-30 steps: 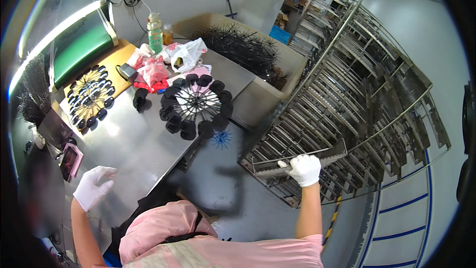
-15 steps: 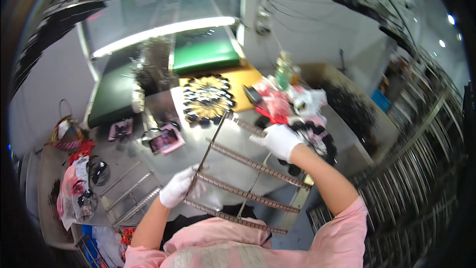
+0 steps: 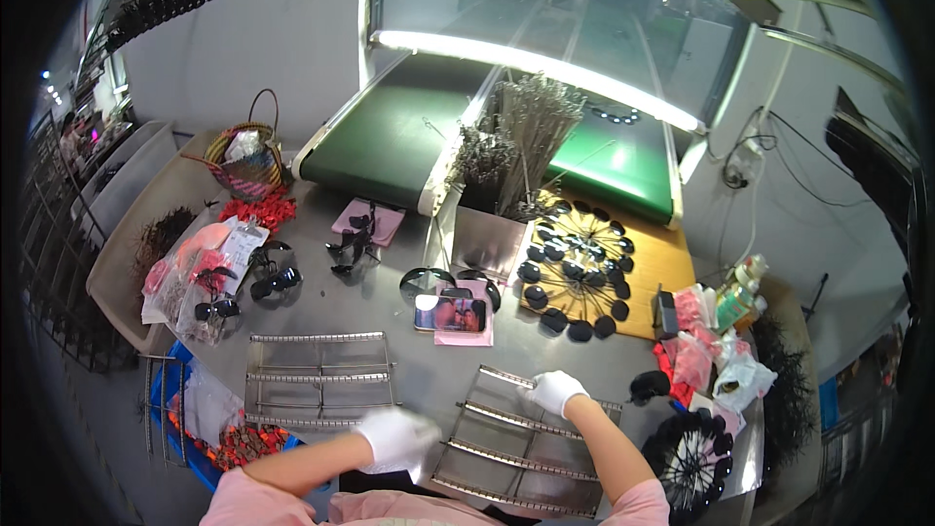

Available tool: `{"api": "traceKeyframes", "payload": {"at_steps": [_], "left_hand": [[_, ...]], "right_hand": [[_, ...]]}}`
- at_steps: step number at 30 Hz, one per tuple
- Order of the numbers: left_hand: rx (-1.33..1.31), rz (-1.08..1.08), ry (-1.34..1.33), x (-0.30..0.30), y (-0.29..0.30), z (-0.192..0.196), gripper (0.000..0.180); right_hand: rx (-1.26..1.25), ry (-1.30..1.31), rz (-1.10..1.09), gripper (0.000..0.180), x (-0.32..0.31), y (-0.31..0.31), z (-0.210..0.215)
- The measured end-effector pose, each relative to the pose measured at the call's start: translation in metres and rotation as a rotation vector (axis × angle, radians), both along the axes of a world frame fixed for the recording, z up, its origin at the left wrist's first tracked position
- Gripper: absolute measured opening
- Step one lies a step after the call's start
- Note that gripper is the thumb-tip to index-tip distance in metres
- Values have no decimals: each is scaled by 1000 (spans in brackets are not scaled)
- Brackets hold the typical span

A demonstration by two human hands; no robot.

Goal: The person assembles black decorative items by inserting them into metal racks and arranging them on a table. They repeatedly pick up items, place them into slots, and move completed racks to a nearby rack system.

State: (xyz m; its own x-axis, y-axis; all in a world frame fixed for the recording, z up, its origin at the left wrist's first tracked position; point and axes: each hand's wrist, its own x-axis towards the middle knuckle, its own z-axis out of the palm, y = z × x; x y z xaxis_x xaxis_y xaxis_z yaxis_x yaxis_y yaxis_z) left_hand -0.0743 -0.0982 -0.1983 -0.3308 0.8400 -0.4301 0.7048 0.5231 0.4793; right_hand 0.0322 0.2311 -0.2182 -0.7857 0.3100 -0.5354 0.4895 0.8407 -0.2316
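A second metal rack (image 3: pixel 319 378) lies left of the held metal rack (image 3: pixel 526 448) on the grey table (image 3: pixel 390 307). The gloved left hand (image 3: pixel 394 436), blurred, grips its near-left edge; the right hand (image 3: pixel 555 392) clasps its far rail. A phone (image 3: pixel 450 313) lies beyond.

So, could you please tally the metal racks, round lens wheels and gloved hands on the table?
Metal racks: 2, one on the left and one under the hands
Round lens wheels: 2
Gloved hands: 2, left hand and right hand
Total: 6

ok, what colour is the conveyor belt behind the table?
Green belt, clearest in the head view.
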Motion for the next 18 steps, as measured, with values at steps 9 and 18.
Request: {"api": "traceKeyframes", "payload": {"at_steps": [9,18], "left_hand": [[388,717,780,-290,54,-14,124],[801,962,361,-342,24,-83,73]], "right_hand": [[66,58,-43,55,4,-3,-1],[132,147,-41,43,1,-6,-10]]}}
